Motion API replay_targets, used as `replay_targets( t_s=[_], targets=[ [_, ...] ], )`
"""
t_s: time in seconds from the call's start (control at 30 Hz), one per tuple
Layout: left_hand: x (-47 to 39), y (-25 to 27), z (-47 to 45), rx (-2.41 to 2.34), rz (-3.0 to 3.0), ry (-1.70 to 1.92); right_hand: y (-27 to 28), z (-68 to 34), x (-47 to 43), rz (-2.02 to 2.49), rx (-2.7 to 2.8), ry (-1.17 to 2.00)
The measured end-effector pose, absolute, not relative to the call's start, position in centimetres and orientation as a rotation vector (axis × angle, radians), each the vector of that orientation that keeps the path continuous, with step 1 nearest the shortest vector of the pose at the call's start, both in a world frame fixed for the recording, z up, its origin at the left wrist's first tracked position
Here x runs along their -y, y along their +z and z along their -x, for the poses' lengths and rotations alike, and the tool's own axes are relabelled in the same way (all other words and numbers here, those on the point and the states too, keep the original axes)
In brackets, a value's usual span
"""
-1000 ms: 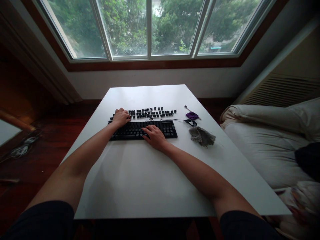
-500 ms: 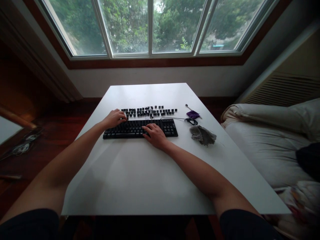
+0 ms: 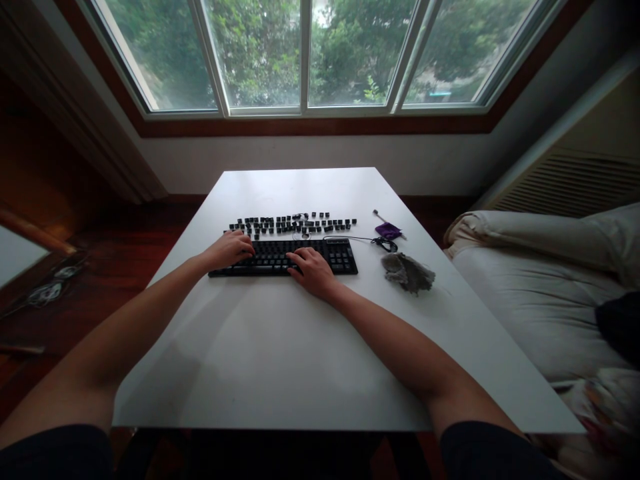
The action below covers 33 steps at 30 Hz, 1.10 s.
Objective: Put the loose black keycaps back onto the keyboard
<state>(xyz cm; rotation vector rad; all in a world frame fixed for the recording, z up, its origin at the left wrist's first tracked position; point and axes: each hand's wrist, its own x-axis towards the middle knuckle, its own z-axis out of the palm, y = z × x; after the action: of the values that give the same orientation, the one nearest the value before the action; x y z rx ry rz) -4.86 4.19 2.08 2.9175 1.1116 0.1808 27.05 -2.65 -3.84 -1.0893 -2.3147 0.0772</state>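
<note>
A black keyboard (image 3: 280,265) lies on the white table, with keys on its right side and part of its upper rows dark and hard to make out. My left hand (image 3: 231,249) is over its upper left part, fingertips bent down and drawn together at the keys; anything between them is too small to make out. Across the middle of the keyboard rests my right hand (image 3: 313,268), its fingers stretched out and apart, holding nothing. Just beyond the keyboard, several loose black keycaps (image 3: 285,227) stand in rough rows.
Right of the keyboard lie its coiled cable (image 3: 386,245), a purple cloth (image 3: 388,231) with a thin stick-like tool (image 3: 379,215) by it, and a crumpled grey rag (image 3: 409,273). A pale sofa (image 3: 520,293) flanks the white table (image 3: 280,360) on the right.
My left hand has come nearer, from beside the loose keycaps down onto the keyboard's upper left, uncovering keycaps at the row's left end. My right hand stays on the keyboard.
</note>
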Motion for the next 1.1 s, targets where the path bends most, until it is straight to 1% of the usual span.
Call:
replay_targets(
  t_s=[0.33,0.7,0.9,1.1],
  targets=[
    [-2.4,3.8,3.3,-1.139,-3.099,0.059,-3.8,-27.0,2.6,1.089,2.319,0.063],
    [-2.4,1.7,5.2,-1.268,-2.929,0.277,-3.7,-27.0,2.7,1.097,2.331,0.066],
    [-1.9,1.7,4.3,-1.299,-2.93,0.301,-3.6,-27.0,2.7,1.097,2.326,0.083],
    [-2.5,0.8,4.8,-1.358,-2.79,0.393,-3.7,-27.0,2.7,1.101,2.328,0.085]
  ],
)
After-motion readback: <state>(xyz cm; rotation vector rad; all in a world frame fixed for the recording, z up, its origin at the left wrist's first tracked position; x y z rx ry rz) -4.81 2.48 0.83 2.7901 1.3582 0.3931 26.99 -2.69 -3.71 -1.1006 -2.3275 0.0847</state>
